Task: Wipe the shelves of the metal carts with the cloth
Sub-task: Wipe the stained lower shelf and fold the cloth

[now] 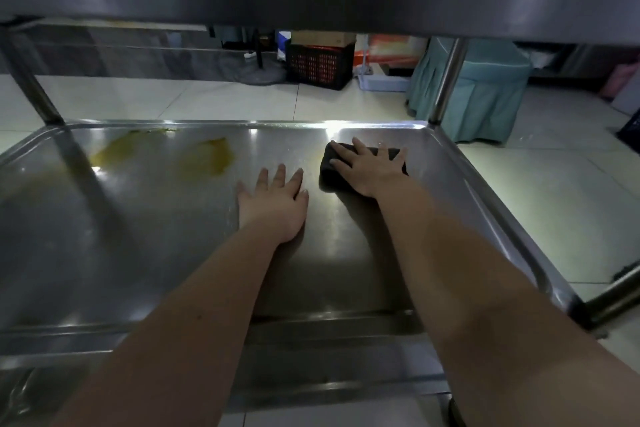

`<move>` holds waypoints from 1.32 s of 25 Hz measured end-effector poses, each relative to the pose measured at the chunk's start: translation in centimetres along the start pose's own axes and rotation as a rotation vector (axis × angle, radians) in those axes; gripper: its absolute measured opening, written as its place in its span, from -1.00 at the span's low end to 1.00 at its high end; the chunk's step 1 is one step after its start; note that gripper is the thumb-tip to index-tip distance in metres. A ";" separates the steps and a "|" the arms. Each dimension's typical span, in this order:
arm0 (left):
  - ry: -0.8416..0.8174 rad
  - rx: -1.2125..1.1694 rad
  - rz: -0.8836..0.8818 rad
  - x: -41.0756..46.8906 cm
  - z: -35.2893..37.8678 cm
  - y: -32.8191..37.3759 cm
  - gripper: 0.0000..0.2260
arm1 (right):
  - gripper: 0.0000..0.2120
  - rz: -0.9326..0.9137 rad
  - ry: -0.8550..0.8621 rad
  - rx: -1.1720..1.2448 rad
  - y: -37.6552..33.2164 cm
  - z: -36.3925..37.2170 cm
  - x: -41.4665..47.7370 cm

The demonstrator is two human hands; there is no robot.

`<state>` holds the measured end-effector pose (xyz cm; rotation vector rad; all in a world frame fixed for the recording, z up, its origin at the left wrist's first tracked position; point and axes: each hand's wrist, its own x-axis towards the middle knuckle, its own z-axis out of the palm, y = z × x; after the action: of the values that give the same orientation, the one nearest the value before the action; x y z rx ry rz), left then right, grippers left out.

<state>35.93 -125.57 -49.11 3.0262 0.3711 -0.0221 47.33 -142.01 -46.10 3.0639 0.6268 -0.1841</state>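
the cloth (360,163) is pressed flat under the spread right hand (367,168) near the far rim of the shelf (138,253). the left hand (273,201) rests flat, empty, beside it. yellow stains (207,158) left of the cloth remain unwiped.

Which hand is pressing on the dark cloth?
The right hand, spread flat on the cloth; the left hand rests on the bare shelf.
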 end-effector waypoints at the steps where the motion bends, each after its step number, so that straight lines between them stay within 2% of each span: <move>1: -0.005 -0.004 -0.001 0.0 -0.1 0.0 -0.53 | -0.49 -0.004 0.003 -0.003 -0.3 -0.1 -0.3; 4: -0.040 -0.006 -0.001 0.0 -0.5 0.1 -0.53 | -0.50 -0.077 0.025 0.039 -0.1 0.6 -5.4; 7: -0.044 0.000 0.002 0.0 -0.5 0.2 -0.53 | -0.48 -0.228 0.087 0.080 0.3 3.0 -14.5; 10: -0.034 -0.006 0.010 -0.1 -0.4 0.1 -0.53 | -0.48 -0.340 0.052 0.100 0.9 4.1 -20.1; 12: -0.024 -0.007 0.010 -0.3 -0.3 0.1 -0.53 | -0.50 -0.327 0.065 0.072 1.4 3.8 -18.0; 15: -0.018 0.000 0.008 -0.4 -0.1 0.2 -0.52 | -0.51 -0.172 0.114 -0.010 1.9 1.7 -9.2; 18: -0.019 -0.009 0.010 -0.1 -0.2 -0.1 -0.51 | -0.50 0.008 0.079 -0.001 0.7 0.1 -0.7; 20: -0.012 -0.009 0.006 0.0 0.1 -0.3 -0.50 | -0.49 0.065 0.040 0.010 -1.3 0.2 2.2; 22: -0.002 0.002 0.004 0.2 0.3 -0.4 -0.50 | -0.50 -0.010 0.049 -0.018 -1.7 0.9 2.9; 24: 0.012 0.003 0.006 0.2 0.5 -0.5 -0.50 | -0.52 -0.121 0.077 -0.011 1.1 0.8 2.3; 25: 0.017 -0.001 0.010 0.1 0.6 -0.5 -0.50 | -0.53 -0.110 0.086 -0.001 3.6 0.5 1.8; 27: 0.018 0.002 0.014 0.0 0.7 -0.3 -0.50 | -0.52 0.040 0.083 -0.004 9.2 0.2 0.7; 29: 0.018 0.019 0.018 0.1 0.9 -0.2 -0.49 | -0.51 0.227 0.086 0.006 11.8 0.2 -0.1; 31: 0.015 0.025 0.020 0.2 1.0 -0.2 -0.50 | -0.49 0.333 0.065 0.016 8.6 -0.2 0.4; 33: 0.010 0.022 0.019 0.2 0.9 -0.3 -0.50 | -0.49 0.166 0.032 0.025 2.1 -0.1 1.4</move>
<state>36.07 -125.30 -50.08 3.0520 0.3455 -0.0093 49.44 -143.44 -46.17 3.1289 0.3711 -0.1426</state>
